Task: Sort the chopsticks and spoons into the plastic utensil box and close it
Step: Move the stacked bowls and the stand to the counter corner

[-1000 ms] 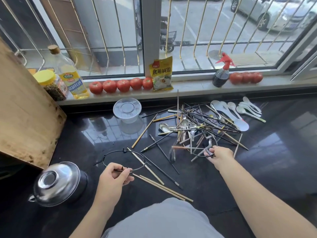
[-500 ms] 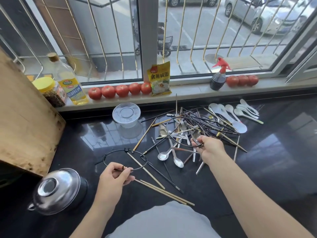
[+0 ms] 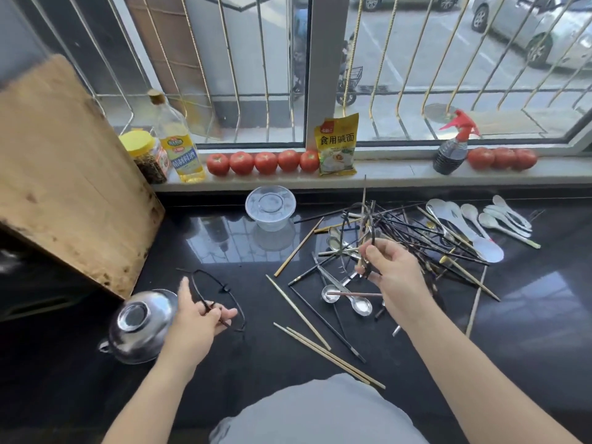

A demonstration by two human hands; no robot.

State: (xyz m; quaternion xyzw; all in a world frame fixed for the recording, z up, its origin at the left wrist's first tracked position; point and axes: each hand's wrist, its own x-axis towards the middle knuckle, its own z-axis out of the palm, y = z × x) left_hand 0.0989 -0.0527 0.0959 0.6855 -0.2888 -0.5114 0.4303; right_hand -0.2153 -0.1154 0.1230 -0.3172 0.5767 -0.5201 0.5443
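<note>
Our right hand (image 3: 389,270) pinches thin dark chopsticks (image 3: 371,232) above the tangled tabletop pile; our left hand (image 3: 195,312) holds a black wire ring (image 3: 235,302). Light, stiff, slippery: we grip mid-shaft.

Glossy black counter (image 3: 528,315), shiny metal spoons (image 3: 360,304), rough wooden board (image 3: 64,187).

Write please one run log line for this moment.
left hand: holds black wire ring | right hand: pinches second wire ring over utensil pile | sorted: none visible
</note>
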